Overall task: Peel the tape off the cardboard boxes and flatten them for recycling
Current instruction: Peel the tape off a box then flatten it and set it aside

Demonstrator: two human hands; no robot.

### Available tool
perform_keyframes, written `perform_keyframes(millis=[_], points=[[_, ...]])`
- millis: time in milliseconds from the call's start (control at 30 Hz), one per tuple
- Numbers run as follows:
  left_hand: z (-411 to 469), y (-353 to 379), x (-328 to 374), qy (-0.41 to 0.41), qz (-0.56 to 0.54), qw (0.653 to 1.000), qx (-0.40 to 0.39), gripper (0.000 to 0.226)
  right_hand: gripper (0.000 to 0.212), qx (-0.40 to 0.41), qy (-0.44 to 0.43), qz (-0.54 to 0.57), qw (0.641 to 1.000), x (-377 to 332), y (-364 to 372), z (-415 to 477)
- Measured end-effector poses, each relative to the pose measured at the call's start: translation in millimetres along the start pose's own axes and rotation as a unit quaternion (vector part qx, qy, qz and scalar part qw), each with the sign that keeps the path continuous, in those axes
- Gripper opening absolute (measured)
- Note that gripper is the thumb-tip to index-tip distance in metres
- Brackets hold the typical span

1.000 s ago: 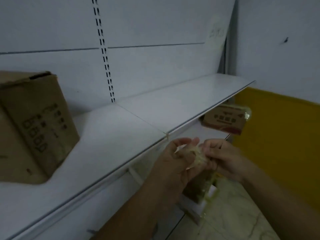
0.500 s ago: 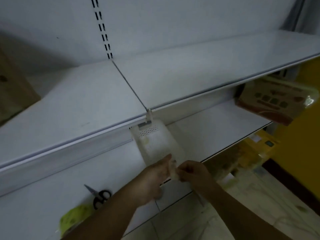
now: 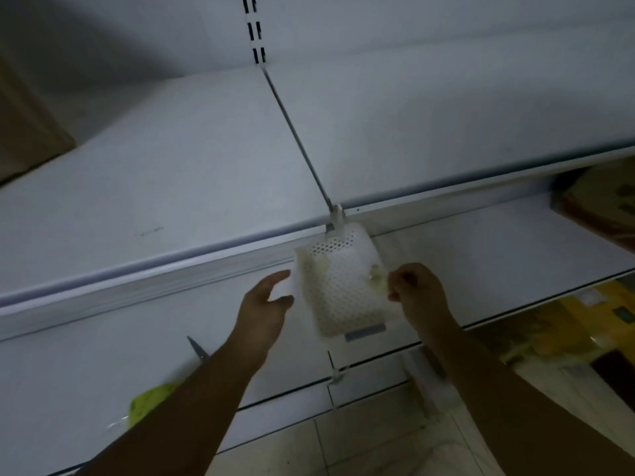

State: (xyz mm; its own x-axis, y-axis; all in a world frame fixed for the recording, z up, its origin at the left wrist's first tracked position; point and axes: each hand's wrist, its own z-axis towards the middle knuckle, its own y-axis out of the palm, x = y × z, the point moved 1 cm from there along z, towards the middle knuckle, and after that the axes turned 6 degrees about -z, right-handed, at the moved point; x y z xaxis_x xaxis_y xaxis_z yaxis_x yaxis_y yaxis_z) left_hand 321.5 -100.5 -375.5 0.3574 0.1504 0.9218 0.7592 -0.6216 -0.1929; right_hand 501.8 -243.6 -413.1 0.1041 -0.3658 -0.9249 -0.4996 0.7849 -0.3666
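Note:
A white perforated basket (image 3: pixel 340 300) hangs from the front edge of the upper shelf (image 3: pixel 171 187). A pale crumpled tape wad (image 3: pixel 376 275) lies at its right rim, and a smaller scrap (image 3: pixel 321 266) lies inside. My right hand (image 3: pixel 419 290) is at that rim with curled fingers pinching the wad. My left hand (image 3: pixel 264 304) hovers just left of the basket, fingers spread and holding nothing. A brown cardboard box (image 3: pixel 31 132) stands at the far left of the upper shelf, mostly out of frame. A second box (image 3: pixel 601 207) lies on the lower shelf (image 3: pixel 481 262) at the right.
Scissors (image 3: pixel 197 348) and a yellow-green object (image 3: pixel 151 403) lie on the lower shelf, partly behind my left forearm. Yellow packages (image 3: pixel 549 331) sit on the tiled floor at the right. A slotted upright (image 3: pixel 256 29) runs up the back panel.
The view dropped from the upper shelf to the hanging basket. My hands, joined around the tape before, have parted: the left has come off and opened, and the right stays at the rim.

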Motion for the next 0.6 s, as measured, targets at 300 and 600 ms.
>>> perform_keyframes(millis=[300,600], points=[[7.2,39.5,-58.9,-0.041,0.197,0.975,-0.093,0.058,0.046,-0.307,-0.137,-0.550,0.765,41.0,84.6,43.9],[10.5,36.8,-63.9,-0.029,0.269,0.959,-0.079,0.080,0.069,-0.201,-0.022,-0.609,0.767,45.9,106.7,53.9]])
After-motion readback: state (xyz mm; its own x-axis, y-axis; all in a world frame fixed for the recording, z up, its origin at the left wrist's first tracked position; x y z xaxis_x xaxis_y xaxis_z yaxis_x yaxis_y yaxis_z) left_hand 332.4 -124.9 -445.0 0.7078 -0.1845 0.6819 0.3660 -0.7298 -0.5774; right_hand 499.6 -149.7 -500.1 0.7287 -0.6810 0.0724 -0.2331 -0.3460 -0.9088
